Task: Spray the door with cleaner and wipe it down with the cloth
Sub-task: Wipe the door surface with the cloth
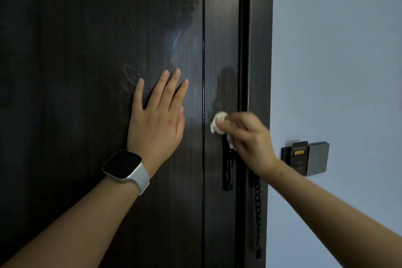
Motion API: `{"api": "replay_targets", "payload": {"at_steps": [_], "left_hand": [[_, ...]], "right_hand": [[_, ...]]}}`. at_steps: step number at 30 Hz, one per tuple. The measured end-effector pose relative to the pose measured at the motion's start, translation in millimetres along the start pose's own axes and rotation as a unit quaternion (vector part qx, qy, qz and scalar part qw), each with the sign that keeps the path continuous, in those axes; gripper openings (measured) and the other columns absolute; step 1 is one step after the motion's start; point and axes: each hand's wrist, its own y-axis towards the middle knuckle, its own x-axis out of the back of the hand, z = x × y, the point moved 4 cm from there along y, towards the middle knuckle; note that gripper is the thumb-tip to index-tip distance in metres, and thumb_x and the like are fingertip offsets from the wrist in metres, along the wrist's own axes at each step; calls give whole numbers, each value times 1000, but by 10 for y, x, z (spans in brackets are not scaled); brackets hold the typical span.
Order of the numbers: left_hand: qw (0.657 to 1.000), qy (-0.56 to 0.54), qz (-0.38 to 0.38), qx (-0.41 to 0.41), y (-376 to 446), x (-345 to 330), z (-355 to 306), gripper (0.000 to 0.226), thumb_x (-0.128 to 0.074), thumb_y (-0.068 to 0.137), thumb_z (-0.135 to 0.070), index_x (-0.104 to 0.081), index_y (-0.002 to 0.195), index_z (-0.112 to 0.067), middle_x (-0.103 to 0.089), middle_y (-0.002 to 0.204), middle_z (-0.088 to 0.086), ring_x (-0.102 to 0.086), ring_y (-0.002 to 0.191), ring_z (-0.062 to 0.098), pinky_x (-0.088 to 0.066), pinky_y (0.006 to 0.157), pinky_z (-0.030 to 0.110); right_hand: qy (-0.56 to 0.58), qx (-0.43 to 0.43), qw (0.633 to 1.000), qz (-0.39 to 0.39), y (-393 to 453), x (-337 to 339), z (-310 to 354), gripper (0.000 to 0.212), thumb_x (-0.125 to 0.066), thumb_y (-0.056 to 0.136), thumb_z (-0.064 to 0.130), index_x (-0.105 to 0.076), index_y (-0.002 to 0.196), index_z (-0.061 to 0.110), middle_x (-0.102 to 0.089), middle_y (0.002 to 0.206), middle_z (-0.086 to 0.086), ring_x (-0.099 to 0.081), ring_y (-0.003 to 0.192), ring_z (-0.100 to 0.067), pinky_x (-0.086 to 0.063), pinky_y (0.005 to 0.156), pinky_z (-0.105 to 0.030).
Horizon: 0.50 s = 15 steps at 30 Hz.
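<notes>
A dark wood-grain door (87, 50) fills the left and middle of the view, with wet streaks shining on its upper part. My left hand (157, 115) lies flat on the door panel with fingers spread, a white-strapped watch on the wrist. My right hand (245, 135) grips a bunched white cloth (217, 123) and holds it against the door's right-hand strip, just above the black door handle (228, 167). The hand is motion-blurred. No spray bottle is in view.
The dark door frame (260, 50) runs down beside a pale wall (337, 50). A key-card holder (304, 158) with a card in it is fixed to that wall. A black security chain (258, 213) hangs along the frame below the handle.
</notes>
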Motion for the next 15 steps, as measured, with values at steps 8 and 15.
{"api": "replay_targets", "payload": {"at_steps": [8,15], "left_hand": [[998,-30,-31,34,178,152,-10,50,-40,96,-28,-41,145,-16,-43,147,6,-42,132,24,-28,109,52],[997,-18,-72,16,1182,238,244,51,-38,97,-32,-41,146,-18,-40,150,9,-37,138,27,-20,117,52]], "right_hand": [[-37,54,998,-26,644,19,-233,35,-40,101,8,-72,115,5,-67,105,-15,-64,94,-31,-56,71,-37],[-59,35,991,-113,1906,202,-696,36,-45,89,10,-76,106,9,-68,98,-14,-64,84,-35,-55,65,-37]]}}
